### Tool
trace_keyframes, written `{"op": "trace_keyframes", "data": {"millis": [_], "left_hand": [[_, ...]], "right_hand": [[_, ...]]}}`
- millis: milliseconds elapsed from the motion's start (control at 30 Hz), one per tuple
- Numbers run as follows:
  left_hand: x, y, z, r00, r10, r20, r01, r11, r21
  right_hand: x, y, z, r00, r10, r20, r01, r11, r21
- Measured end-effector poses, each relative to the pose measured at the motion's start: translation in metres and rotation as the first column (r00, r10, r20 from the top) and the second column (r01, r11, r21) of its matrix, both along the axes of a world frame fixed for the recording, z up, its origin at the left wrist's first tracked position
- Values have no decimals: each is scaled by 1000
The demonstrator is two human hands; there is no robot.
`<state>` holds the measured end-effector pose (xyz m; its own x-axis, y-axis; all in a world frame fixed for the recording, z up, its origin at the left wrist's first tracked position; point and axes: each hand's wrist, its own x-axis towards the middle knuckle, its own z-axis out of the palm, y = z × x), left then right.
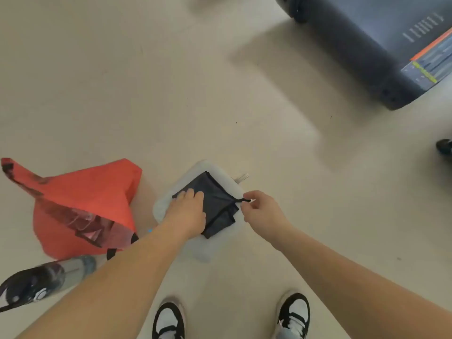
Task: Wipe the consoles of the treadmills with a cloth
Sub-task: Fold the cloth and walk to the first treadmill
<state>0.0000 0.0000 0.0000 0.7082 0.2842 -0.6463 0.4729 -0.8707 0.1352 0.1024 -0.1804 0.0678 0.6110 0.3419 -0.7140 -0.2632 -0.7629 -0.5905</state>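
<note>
A dark folded cloth (217,204) lies on top of a pale grey folded cloth (220,243) on the floor in front of my feet. My left hand (187,212) presses flat on the dark cloth's left side, fingers spread. My right hand (263,207) pinches the small black loop at the dark cloth's right corner between thumb and forefinger. The dark base of a treadmill (367,47) stands at the top right; no console is in view.
A red bag (85,204) lies open on the floor to the left, with a clear water bottle with a dark cap (49,277) beside it. My two black-and-white shoes (168,321) are at the bottom. Another person's dark shoe (444,146) shows at the right edge.
</note>
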Motion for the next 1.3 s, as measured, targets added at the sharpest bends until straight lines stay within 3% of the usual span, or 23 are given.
{"op": "trace_keyframes", "data": {"millis": [100,200,267,333,467,633,700,833,967,1067,1167,1300], "left_hand": [[11,8,-38,997,81,-9,-80,993,84],[12,11,-55,966,257,-7,-257,966,18],[6,5,-56,930,368,2,-367,927,-81],[6,-13,-38,862,506,-29,-494,827,-268],[40,-53,62,744,668,30,-566,652,-505],[119,-100,258,549,835,44,-519,382,-765],[152,-118,342,513,857,52,-466,328,-822],[211,-164,504,502,850,162,-340,366,-866],[264,-228,605,543,810,223,-240,404,-883],[297,-252,649,565,786,250,-144,392,-908],[334,-240,669,525,809,263,-101,366,-925],[402,-197,664,482,820,310,-155,428,-891]], "right_hand": [[7,9,-32,997,-69,-21,70,998,11],[11,13,-42,995,-76,-64,77,997,16],[12,9,-34,993,-80,-89,83,996,25],[21,3,-18,988,-107,-116,110,994,22],[51,-9,46,960,-229,-160,238,971,34],[104,-30,185,928,-273,-251,319,934,162],[136,-47,256,925,-267,-268,335,909,249],[198,-94,405,932,-220,-289,323,866,382],[245,-135,532,932,-283,-229,359,813,459],[279,-153,590,892,-425,-151,439,740,509],[319,-154,616,839,-534,-106,496,668,555],[383,-120,625,761,-646,-59,550,594,588]]}}
